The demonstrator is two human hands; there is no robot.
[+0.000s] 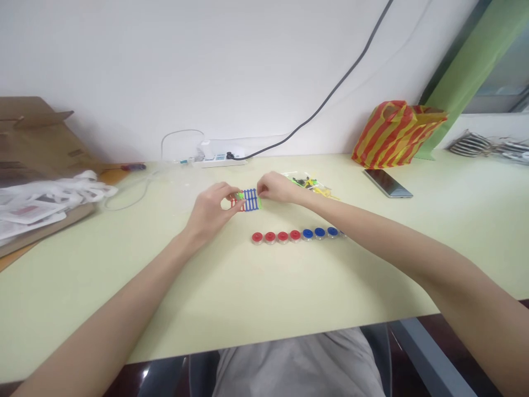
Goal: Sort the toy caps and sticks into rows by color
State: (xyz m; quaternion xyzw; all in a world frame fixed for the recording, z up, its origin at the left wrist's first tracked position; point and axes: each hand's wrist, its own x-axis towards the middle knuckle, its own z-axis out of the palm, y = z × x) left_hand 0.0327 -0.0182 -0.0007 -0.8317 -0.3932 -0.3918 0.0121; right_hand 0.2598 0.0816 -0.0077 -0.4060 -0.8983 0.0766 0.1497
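A pale table [231, 298] spans the frame, with a cardboard box [45, 135] at upper left and a striped bag [397, 135] at upper right. Near the centre, the left hand [212, 207] has its thumb and fingers pinched on the left end of a small slatted frame [251, 200], red, blue and green. The right hand [275, 187] bunches its fingers narrowly at the other end; I cannot tell whether they grip it. The slatted frame looks like light, fairly stiff plastic; its thin bars might bend or snap, so the end edges seem the safest hold. Smallest, below it, are red discs [270, 237] and blue discs [319, 232] in a row.
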